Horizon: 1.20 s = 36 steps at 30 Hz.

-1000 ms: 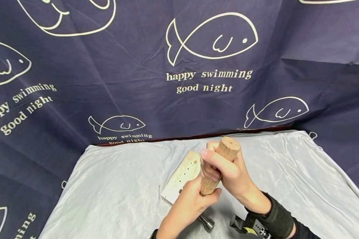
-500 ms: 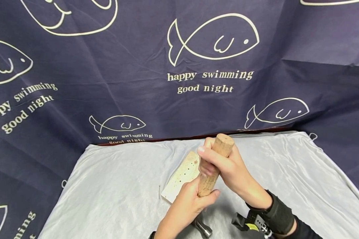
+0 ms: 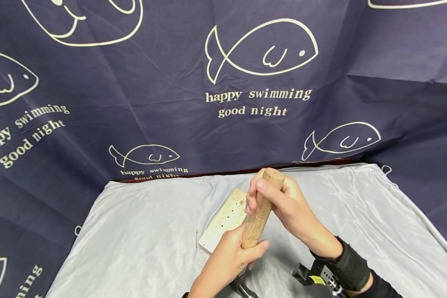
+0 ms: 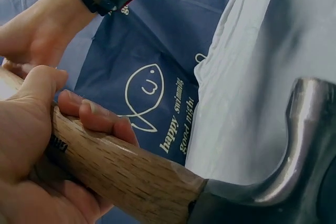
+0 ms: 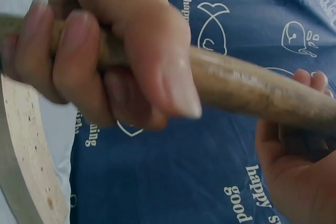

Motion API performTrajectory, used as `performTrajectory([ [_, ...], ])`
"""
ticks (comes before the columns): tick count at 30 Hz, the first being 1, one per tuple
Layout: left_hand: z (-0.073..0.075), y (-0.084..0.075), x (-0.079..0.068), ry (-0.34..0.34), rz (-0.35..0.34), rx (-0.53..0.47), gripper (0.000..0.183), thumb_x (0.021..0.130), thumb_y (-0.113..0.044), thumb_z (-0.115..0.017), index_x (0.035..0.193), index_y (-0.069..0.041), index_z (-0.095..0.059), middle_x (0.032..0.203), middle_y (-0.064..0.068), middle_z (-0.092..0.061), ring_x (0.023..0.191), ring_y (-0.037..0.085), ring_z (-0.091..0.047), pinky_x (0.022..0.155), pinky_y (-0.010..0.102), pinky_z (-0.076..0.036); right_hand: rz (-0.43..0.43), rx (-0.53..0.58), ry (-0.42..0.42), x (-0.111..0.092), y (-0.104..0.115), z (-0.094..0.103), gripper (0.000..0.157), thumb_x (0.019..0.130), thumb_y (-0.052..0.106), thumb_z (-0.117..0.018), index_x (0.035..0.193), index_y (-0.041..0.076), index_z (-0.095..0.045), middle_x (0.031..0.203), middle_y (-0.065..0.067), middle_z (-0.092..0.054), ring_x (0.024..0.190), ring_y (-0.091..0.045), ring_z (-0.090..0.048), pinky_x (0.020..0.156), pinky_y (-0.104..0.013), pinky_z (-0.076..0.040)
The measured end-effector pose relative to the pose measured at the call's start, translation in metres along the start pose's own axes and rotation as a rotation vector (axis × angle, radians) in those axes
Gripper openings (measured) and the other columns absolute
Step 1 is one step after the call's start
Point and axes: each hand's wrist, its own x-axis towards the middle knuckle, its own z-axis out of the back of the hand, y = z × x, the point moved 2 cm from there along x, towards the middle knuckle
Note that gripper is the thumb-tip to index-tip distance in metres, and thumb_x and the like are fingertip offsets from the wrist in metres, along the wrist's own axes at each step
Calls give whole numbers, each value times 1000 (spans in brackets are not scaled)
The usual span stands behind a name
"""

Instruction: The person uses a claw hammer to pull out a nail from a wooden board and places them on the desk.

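A hammer (image 3: 257, 225) with a pale wooden handle and dark metal head is held up above the table by both hands. My left hand (image 3: 227, 256) grips the handle close to the head. In the left wrist view, the shiny hammer head (image 4: 299, 145) juts out beyond my curled fingers (image 4: 100, 119). Towards the butt end, my right hand (image 3: 283, 203) holds the handle with its thumb laid across. The right wrist view has the right hand (image 5: 299, 182) at lower right and the left hand (image 5: 115, 40) at upper left, both round the handle.
A pale wooden board (image 3: 223, 223) dotted with small dark spots lies on the white cloth (image 3: 145, 231), partly behind the hands. A thin nail (image 3: 196, 239) stands out left of the board. Dark blue fish-print curtain (image 3: 164, 82) hangs behind the table.
The handle's butt end has shifted left and the hammer head has dropped lower in the head view. My right fingers look looser round the handle. Board and nail stay put.
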Motion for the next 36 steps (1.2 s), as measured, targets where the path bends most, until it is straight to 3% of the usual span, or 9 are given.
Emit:
performTrajectory([
  [6, 4, -1, -5, 6, 23, -14, 28, 96, -42, -72, 89, -18, -58, 54, -8, -53, 45, 12, -57, 45, 24, -44, -20, -123, -12, -1, -3, 6, 40, 111, 39, -45, 115, 5, -65, 89, -8, -72, 85, -27, -71, 79, -38, -58],
  [11, 10, -2, -8, -31, 52, 34, 30, 95, -45, -73, 89, -19, -59, 54, -8, -55, 45, 8, -59, 46, 25, -46, -14, -178, -30, 0, -8, 11, 63, 102, 61, -45, 123, 6, -67, 97, -12, -73, 89, -29, -74, 81, -38, -59],
  [18, 23, 3, -9, -69, 72, 132, 25, 96, -38, -73, 85, -21, -58, 53, -9, -56, 45, 11, -61, 47, 24, -46, -8, -188, -30, 3, -17, 15, 42, 110, 38, -46, 127, 6, -68, 107, -9, -77, 102, -26, -75, 91, -39, -59],
  [23, 38, 6, -10, -102, 94, 149, 26, 96, -41, -72, 86, -21, -59, 52, -7, -57, 46, 15, -61, 47, 25, -46, -11, -168, -59, 4, -23, 18, 32, 110, 21, -49, 128, 0, -66, 114, -11, -74, 101, -26, -75, 87, -42, -61],
  [31, 64, 11, -13, -208, 157, 175, 24, 97, -37, -72, 87, -20, -60, 53, -6, -58, 48, 13, -58, 45, 24, -41, -41, -172, -143, 3, -32, 30, 22, 107, 14, -56, 116, 0, -71, 103, -24, -74, 89, -31, -75, 81, -44, -62],
  [36, 77, 17, -17, -316, 217, 200, 26, 97, -33, -73, 86, -16, -58, 53, -4, -58, 50, 17, -62, 45, 24, -42, -111, -159, -215, -1, -40, 39, 25, 105, 20, -61, 115, -2, -70, 97, -18, -73, 87, -26, -75, 82, -43, -62],
])
